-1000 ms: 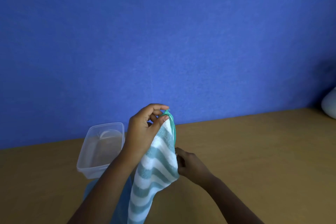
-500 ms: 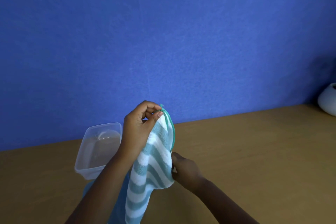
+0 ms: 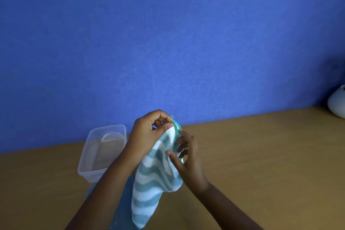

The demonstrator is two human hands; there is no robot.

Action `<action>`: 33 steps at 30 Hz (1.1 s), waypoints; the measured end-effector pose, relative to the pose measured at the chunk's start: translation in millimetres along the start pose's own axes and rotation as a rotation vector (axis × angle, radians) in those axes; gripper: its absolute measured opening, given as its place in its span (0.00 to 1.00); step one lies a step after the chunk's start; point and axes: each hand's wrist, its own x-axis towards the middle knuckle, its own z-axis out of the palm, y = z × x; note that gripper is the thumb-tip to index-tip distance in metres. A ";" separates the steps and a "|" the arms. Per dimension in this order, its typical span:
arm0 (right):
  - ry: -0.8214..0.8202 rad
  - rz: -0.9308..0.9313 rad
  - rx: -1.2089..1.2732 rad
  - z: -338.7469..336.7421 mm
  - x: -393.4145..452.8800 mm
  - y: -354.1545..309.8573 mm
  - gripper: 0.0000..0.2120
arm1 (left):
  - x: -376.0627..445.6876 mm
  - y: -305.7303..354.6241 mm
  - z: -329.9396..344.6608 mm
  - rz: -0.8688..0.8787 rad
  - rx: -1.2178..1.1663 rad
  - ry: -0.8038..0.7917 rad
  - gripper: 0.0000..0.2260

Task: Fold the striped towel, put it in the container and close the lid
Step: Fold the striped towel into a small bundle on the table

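**Striped towel held up over the table**

Pinching the top corner of the striped towel (image 3: 153, 177) between thumb and fingers of the left hand (image 3: 147, 136), letting it hang above the wooden table (image 3: 261, 155). Touching the towel's green edge with the loosely spread fingers of the right hand (image 3: 188, 160), not gripping. Sitting open just left of the arms: the clear container (image 3: 101, 153). Lying beneath the towel: a blue lid (image 3: 123, 207). Resting far right: a white rounded object (image 3: 337, 102).

left hand (image 3: 147, 134) pinches striped towel (image 3: 155, 177) corner | right hand (image 3: 188, 158) touching | container (image 3: 102, 153) open
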 end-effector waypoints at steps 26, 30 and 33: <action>-0.592 0.406 -0.646 -53.2 13.0 23.9 0.14 | 4.5 -20.0 -24.6 0.006 0.109 0.182 0.07; -0.759 0.231 -0.575 -89.7 28.5 2.8 0.09 | 7.1 -51.3 -49.1 -0.065 0.152 0.295 0.03; -0.588 0.158 -0.672 -116.5 45.0 -12.2 0.10 | 6.6 -64.7 -61.9 -0.106 0.111 0.367 0.08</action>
